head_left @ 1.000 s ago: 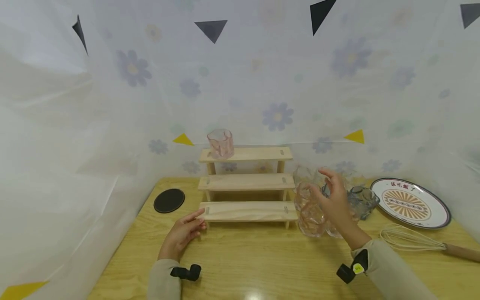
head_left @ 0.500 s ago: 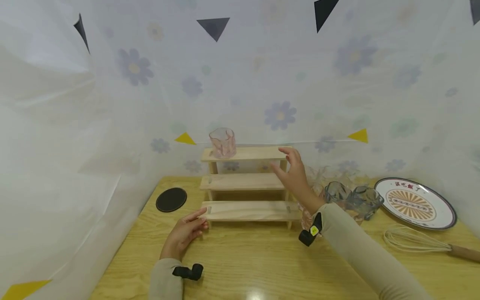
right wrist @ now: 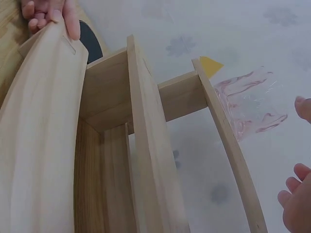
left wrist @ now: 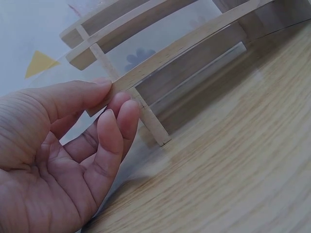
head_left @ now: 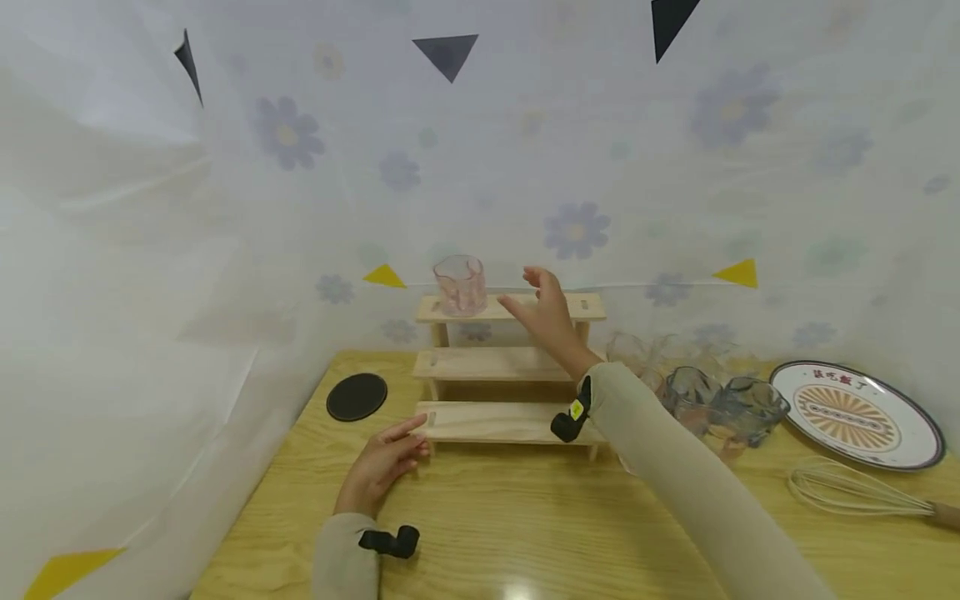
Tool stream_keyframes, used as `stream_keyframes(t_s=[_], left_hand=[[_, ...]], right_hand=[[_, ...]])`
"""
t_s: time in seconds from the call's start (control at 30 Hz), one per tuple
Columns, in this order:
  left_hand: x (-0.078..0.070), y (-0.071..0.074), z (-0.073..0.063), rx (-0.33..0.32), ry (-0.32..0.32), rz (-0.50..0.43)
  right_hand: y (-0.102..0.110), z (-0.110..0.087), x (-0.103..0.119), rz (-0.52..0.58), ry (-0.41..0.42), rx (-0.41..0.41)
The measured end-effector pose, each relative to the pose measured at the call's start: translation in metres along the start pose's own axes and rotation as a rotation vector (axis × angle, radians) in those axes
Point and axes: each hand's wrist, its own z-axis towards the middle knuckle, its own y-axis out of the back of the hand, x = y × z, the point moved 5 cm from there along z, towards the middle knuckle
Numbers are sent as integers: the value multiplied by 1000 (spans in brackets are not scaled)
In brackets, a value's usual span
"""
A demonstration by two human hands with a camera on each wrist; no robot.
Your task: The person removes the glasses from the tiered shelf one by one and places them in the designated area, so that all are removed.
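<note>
A three-tier wooden shelf (head_left: 495,422) stands on the table. My left hand (head_left: 382,467) pinches the left end of its lowest board, thumb above and fingers below, as the left wrist view shows. On the left of the top board sits a pink wavy glass (head_left: 461,287), upright. Just right of that glass, over the top board, my right hand (head_left: 546,317) hovers with thumb and fingers spread apart and nothing between them. In the right wrist view a gap separates the fingertips (right wrist: 302,171) from the pink glass (right wrist: 248,104).
Several clear, pinkish and blue-grey glasses (head_left: 750,408) cluster right of the shelf, partly behind my right sleeve. Beyond them lie a patterned plate (head_left: 787,396) and a whisk (head_left: 855,492). A black round coaster (head_left: 356,397) lies on the left of the table.
My right hand has moved left and up from the glass cluster to beside the pink glass. My left hand keeps its hold on the lowest board. The view has shifted slightly.
</note>
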Motion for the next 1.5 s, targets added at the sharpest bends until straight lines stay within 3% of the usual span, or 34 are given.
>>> stream_keyframes(t_s=[0.17, 0.43, 0.73, 1.07, 1.5], left_hand=[[-1, -3, -1, 9, 4, -7], [-4, -7, 2, -18, -3, -4], [-2, -15, 1, -24, 2, -5], [6, -15, 6, -10, 14, 0], [5, -16, 9, 1, 11, 12]], right_hand=[[-14, 16, -1, 43, -57, 57], [-37, 37, 12, 5, -163, 214], [-48, 43, 15, 107, -217, 303], [-36, 33, 9, 39, -228, 277], [-2, 17, 6, -69, -154, 139]])
